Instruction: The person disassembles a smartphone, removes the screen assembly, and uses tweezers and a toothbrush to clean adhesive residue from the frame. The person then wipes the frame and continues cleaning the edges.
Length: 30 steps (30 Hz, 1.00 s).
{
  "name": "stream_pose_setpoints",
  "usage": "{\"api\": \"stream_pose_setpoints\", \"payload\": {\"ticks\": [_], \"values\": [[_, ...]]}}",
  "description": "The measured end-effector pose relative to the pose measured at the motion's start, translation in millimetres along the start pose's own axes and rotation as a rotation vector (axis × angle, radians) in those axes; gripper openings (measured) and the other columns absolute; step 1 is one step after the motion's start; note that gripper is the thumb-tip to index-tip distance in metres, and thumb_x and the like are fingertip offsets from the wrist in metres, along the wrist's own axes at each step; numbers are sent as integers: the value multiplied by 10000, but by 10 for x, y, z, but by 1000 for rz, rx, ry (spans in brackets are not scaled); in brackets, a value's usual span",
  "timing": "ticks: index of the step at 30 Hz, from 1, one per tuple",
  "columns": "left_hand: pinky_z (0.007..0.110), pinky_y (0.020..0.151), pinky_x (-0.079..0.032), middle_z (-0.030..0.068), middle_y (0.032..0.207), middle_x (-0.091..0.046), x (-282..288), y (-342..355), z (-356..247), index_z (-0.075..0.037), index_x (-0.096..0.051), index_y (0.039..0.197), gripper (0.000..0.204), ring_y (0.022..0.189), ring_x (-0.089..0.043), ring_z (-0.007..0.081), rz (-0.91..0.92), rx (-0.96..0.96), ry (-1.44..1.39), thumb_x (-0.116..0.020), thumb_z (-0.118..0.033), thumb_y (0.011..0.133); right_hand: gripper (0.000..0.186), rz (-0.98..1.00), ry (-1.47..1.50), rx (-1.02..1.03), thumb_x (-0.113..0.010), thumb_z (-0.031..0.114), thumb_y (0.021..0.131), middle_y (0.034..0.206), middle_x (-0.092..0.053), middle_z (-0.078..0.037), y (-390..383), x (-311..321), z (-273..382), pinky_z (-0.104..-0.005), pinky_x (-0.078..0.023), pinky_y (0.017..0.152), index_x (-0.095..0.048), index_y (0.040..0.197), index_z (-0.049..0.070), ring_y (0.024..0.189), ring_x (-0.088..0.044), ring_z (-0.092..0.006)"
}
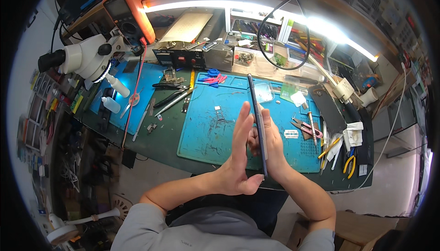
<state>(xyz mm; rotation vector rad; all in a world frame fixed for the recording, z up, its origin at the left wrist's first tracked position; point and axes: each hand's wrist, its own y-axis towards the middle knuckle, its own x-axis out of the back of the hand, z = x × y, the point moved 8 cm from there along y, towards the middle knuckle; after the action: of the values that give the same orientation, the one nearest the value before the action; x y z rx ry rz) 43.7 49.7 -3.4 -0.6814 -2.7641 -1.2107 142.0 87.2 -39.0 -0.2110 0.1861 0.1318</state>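
Note:
A thin dark phone (258, 118) stands on edge above the blue work mat (201, 132), its narrow side toward me, so neither face shows. My right hand (272, 143) grips it from the right, with some fingers curled round behind it. On the other side, my left hand (236, 159) is held flat and upright, fingers stretched and thumb out near the phone's lower end. Whether the left palm presses on the phone I cannot tell. A razor blade (291, 134) and pink-handled pliers (311, 129) lie on the mat to the right.
An orange multimeter (128, 17) and a white microscope (82, 58) stand at the left. Dropper bottles (118, 86), black-handled cutters (169, 99) and tweezers lie left of the mat. A clear dish (264, 91) sits behind the phone. A black cable (259, 35) loops overhead. Yellow pliers (351, 164) lie at right.

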Motion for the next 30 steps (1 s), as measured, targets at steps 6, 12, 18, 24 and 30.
{"api": "stream_pose_setpoints", "payload": {"ticks": [6, 12, 18, 24, 30], "values": [[491, 1282, -201, 230, 1778, 191, -95, -50, 82, -52, 139, 1710, 1144, 1659, -20, 384, 0, 213, -301, -639, -233, 891, 760, -5, -18, 67, -309, 566, 1172, 1520, -532, -149, 4, 27, 3, -334, -391, 1192, -326, 1670, -7, 1396, -510, -201], [455, 1268, -234, 189, 1793, 158, -91, -60, 95, -60, 95, 1716, 1092, 1660, -63, 361, -33, 270, -389, -591, -156, 871, 751, -32, -71, 103, -313, 553, 1176, 1497, -558, -154, 46, 55, -25, -335, -405, 1171, -346, 1659, -22, 1381, -522, -206], [441, 1268, -233, 160, 1802, 126, -77, -63, 93, -63, 47, 1719, 1059, 1663, -76, 347, -55, 289, -420, -556, -107, 850, 752, -33, -71, 124, -323, 549, 1175, 1488, -567, -155, 67, 66, -80, -328, -425, 1142, -343, 1662, -24, 1344, -542, -204], [457, 1301, -203, 154, 1790, -9, -60, -64, 167, -49, 5, 1718, 1036, 1647, -136, 326, -122, 334, -437, -566, -167, 861, 716, -54, -47, 169, -340, 496, 1182, 1524, -548, -198, 39, 47, -56, -347, -434, 1143, -324, 1665, -33, 1366, -549, -247], [489, 1308, -224, 164, 1695, -212, 110, -26, 230, -37, -65, 1706, 1003, 1579, -261, 321, -213, 420, -395, -543, -129, 829, 654, -47, -144, 313, -386, 393, 1183, 1564, -504, -297, 60, 10, -55, -405, -411, 1185, -315, 1651, -59, 1443, -523, -365]]}}
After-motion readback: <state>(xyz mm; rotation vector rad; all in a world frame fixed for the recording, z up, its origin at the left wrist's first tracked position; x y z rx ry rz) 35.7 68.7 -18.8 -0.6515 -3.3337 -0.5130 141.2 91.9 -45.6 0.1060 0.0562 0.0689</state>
